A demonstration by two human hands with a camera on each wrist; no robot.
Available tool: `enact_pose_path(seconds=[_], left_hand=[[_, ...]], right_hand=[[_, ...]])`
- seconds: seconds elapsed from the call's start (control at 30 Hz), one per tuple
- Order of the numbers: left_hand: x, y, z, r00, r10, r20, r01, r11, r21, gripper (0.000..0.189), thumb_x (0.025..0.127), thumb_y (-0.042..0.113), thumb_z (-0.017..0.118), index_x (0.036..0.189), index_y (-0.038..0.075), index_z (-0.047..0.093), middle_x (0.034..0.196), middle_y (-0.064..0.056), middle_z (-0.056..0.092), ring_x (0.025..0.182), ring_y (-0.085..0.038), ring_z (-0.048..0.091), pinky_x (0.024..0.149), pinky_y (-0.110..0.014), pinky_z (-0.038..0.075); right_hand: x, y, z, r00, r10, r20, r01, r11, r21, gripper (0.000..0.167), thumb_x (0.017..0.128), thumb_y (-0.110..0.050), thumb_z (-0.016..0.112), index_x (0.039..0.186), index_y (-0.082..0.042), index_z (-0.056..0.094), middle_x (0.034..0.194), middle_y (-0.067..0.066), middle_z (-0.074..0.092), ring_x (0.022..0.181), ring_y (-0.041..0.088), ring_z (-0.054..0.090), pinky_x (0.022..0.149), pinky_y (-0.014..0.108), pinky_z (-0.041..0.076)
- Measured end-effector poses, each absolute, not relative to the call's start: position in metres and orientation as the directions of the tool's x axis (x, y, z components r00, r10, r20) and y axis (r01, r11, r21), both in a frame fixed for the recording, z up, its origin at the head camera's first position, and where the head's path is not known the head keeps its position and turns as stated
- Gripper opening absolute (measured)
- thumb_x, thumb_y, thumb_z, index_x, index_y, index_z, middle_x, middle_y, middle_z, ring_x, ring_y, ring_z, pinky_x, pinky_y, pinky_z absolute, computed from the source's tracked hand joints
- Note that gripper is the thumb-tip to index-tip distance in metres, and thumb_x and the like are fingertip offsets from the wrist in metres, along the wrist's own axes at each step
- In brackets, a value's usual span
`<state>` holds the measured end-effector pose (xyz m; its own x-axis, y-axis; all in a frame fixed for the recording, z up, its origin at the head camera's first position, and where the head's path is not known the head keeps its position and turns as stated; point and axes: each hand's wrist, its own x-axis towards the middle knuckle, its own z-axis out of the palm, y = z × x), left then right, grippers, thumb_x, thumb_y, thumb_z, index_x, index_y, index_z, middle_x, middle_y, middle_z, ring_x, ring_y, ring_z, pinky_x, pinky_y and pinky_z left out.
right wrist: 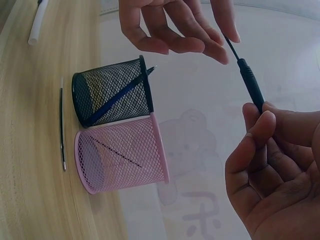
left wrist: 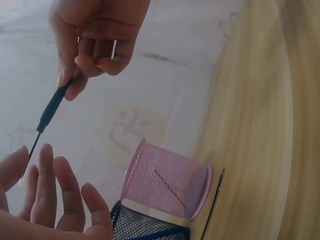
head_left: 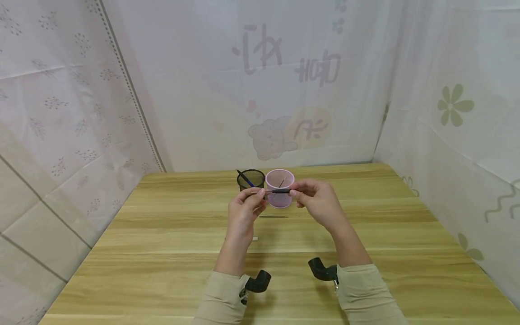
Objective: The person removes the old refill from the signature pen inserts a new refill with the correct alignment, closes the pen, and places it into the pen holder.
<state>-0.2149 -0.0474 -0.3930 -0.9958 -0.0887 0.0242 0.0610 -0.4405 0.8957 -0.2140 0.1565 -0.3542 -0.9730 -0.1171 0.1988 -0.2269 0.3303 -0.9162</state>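
Note:
In front of the pen holders, both hands hold one slim piece level in the air, a dark pen grip section with a thin refill projecting from it. My right hand (head_left: 322, 204) pinches the black grip section (right wrist: 251, 82) at its outer end with thumb and index finger. Facing it, my left hand (head_left: 245, 211) has the thin refill (left wrist: 34, 144) between thumb and fingertips, its other fingers spread loosely. The refill's pale end shows past the left thumb in the left wrist view.
Behind the hands stand a black mesh pen holder (right wrist: 114, 85) containing a blue-black pen (right wrist: 117, 100) and a pink mesh holder (right wrist: 162, 145) with a thin rod inside. A loose refill (right wrist: 62, 125) and a white tube (right wrist: 34, 37) lie on the wooden table (head_left: 170, 271).

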Motion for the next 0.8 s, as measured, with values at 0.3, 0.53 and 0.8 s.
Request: enact_pose_path(seconds=[0.3,0.53,0.8], left_hand=[[-0.215,-0.056,-0.392,-0.998,-0.049,0.027,0.043,-0.364,0.931,0.027,0.095,0.006,0.079,0.119,-0.001,0.068,0.092,0.004,0.080,0.081,-0.011,0.075,0.081,-0.027,0.059],[-0.214,-0.073,-0.396,-0.997,0.009,0.079,0.079,-0.014,0.997,0.025,0.090,0.007,0.083,0.114,0.003,0.074,0.111,-0.010,0.079,0.093,-0.013,0.072,0.086,-0.029,0.057],[-0.214,-0.096,-0.403,-0.988,0.128,0.083,0.148,0.671,0.726,0.016,0.090,0.008,0.080,0.106,0.006,0.077,0.107,-0.013,0.075,0.092,-0.023,0.067,0.079,-0.038,0.056]], right_hand=[[-0.215,0.158,-0.355,-0.974,-0.107,0.199,-0.224,0.336,-0.915,0.019,0.103,-0.012,0.071,0.117,-0.001,0.075,0.114,0.018,0.078,0.084,0.015,0.068,0.079,0.031,0.062],[-0.214,0.159,-0.354,-0.978,-0.101,0.182,-0.206,0.330,-0.921,0.019,0.104,-0.015,0.071,0.117,-0.002,0.076,0.114,0.019,0.077,0.085,0.021,0.070,0.076,0.025,0.059],[-0.214,0.161,-0.353,-0.976,-0.102,0.193,-0.216,0.317,-0.923,0.019,0.103,-0.013,0.072,0.117,-0.001,0.076,0.114,0.019,0.078,0.079,0.010,0.067,0.074,0.022,0.059]])
